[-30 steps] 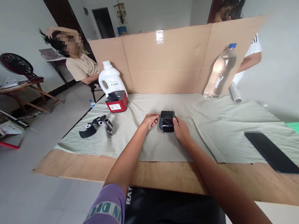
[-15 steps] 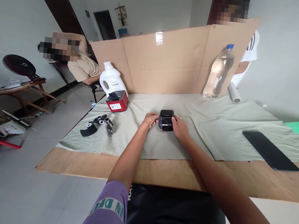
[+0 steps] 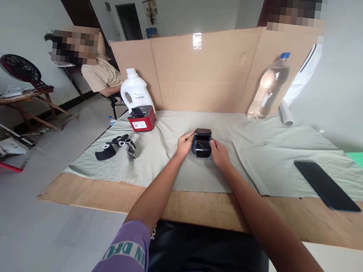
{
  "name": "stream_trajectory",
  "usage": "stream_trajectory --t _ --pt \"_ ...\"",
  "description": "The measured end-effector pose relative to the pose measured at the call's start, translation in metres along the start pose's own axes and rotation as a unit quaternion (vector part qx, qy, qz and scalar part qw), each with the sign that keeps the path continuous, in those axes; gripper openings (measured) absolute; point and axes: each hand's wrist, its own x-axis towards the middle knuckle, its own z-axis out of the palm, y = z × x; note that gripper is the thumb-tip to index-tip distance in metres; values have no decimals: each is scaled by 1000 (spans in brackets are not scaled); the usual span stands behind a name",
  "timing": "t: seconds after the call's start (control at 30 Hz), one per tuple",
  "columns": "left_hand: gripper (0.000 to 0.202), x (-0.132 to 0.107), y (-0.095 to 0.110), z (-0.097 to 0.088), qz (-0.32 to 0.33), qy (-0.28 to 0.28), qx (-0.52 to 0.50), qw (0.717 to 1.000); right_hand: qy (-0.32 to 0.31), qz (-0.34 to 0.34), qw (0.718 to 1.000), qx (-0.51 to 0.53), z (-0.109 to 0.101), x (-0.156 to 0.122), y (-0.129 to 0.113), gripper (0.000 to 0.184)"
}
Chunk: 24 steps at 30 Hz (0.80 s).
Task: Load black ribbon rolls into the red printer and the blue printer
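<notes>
A small black box-shaped device, which looks like a portable receipt printer (image 3: 201, 148), rests on the cloth in front of me. Its far flap is tilted up, leaving a dark gap beneath. My left hand (image 3: 185, 144) holds its left side, with fingers reaching to the far corner by the flap. Along the right side, my right hand (image 3: 219, 153) grips it with the thumb near the top edge. To the left lie several small black-and-white rolls with loose dark strips (image 3: 117, 147). What the fingers do under the device is hidden.
A red box (image 3: 141, 119) stands before a white jug (image 3: 136, 90). Behind, a cardboard panel (image 3: 204, 77) spans the table, with a water bottle (image 3: 270, 86) and white tube (image 3: 285, 113) at right. A dark phone-like slab (image 3: 327, 186) lies right. Two people are beyond the table.
The device's far flap has tipped up, showing a gap. My left hand has moved from its near-left side up along its left edge. My right hand stays on the right side.
</notes>
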Motion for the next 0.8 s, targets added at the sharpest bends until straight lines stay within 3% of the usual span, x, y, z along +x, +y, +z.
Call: stream_trajectory --t 0.37,0.67,0.8 --pt "43 16 -1 -4 -63 -69 62 994 -3 -9 1000 10 4 4 5 51" --pt "36 10 -4 1 -18 -51 92 994 -2 -3 1000 9 3 3 5 49" --pt "35 21 15 -1 55 -103 204 972 -1 -7 1000 3 2 4 4 50"
